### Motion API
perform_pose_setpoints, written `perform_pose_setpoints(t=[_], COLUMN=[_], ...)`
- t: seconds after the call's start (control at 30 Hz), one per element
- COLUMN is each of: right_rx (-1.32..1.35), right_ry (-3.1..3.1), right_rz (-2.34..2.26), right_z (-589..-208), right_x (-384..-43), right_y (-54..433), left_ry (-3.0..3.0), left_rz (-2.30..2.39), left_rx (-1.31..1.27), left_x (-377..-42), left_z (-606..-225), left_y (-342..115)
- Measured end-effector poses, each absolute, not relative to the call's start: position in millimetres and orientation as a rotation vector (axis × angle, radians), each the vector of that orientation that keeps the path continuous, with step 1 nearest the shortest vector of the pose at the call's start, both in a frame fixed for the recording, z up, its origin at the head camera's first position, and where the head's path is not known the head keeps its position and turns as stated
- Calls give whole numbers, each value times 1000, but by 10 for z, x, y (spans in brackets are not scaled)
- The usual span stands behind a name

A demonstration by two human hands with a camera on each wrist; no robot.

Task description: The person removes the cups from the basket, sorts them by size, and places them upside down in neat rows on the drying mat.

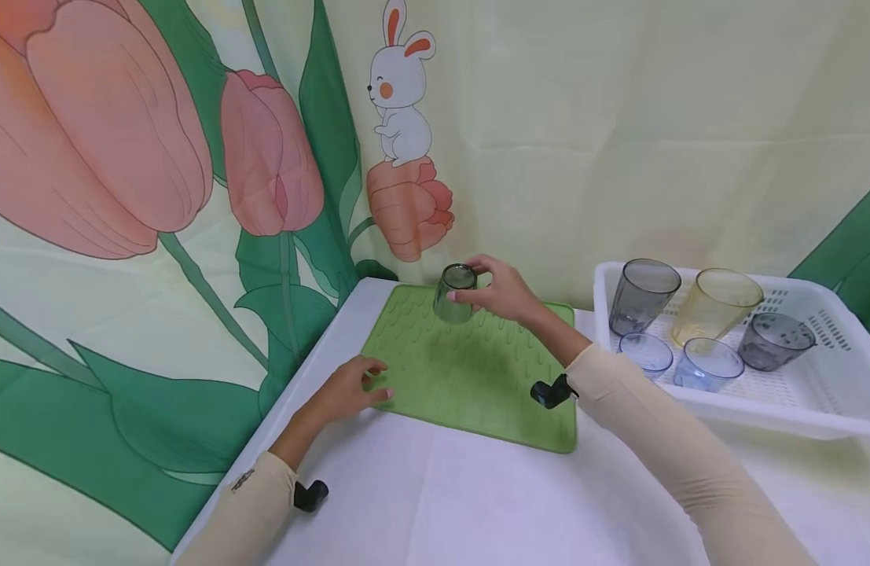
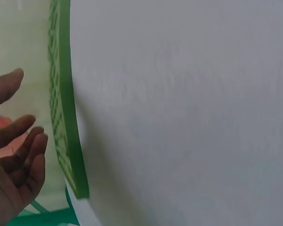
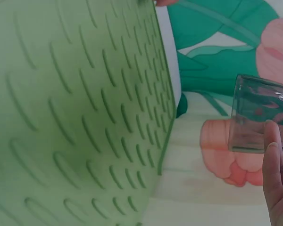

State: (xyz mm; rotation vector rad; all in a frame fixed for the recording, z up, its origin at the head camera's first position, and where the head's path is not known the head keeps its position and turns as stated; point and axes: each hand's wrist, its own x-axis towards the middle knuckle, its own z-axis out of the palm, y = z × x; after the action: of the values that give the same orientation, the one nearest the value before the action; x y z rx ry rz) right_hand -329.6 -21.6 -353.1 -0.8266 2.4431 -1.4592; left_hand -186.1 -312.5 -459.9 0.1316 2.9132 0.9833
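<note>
My right hand (image 1: 501, 289) holds a grey-green tinted drinking glass (image 1: 449, 305) by its side, above the far part of a green ridged mat (image 1: 470, 373). The glass is upside down, its base upward. A gap shows between the glass (image 3: 254, 115) and the mat (image 3: 85, 108) in the right wrist view, with fingers (image 3: 272, 160) along its wall. Near the mat's front left corner, my left hand (image 1: 346, 389) hovers with loosely bent fingers and nothing in it. The left wrist view shows this hand (image 2: 14, 174) beside the mat's edge (image 2: 70, 94).
A white plastic basket (image 1: 845, 369) stands at the right. In it are a tall grey glass (image 1: 640, 295), a yellow glass (image 1: 717, 306), a short grey glass (image 1: 774, 346) and two blue glasses. White cloth (image 1: 435, 503) covers the table; a printed curtain (image 1: 618, 157) hangs behind.
</note>
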Motion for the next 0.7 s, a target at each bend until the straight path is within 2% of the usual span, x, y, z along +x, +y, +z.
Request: perform_pose_setpoints(t=[0.37,0.7], right_rx=[-788,-726], right_ry=[2420,2390], right_rz=[-1488,-1485], right_z=[-3670,-3889], right_x=[-3589,-3759], right_y=[-564,-832], left_ry=[2911,2885], left_rz=[926,913], left_rx=[218,211], left_x=[-1939,-1935], left_z=[-4704,-4777], left_y=[-3510,-3608])
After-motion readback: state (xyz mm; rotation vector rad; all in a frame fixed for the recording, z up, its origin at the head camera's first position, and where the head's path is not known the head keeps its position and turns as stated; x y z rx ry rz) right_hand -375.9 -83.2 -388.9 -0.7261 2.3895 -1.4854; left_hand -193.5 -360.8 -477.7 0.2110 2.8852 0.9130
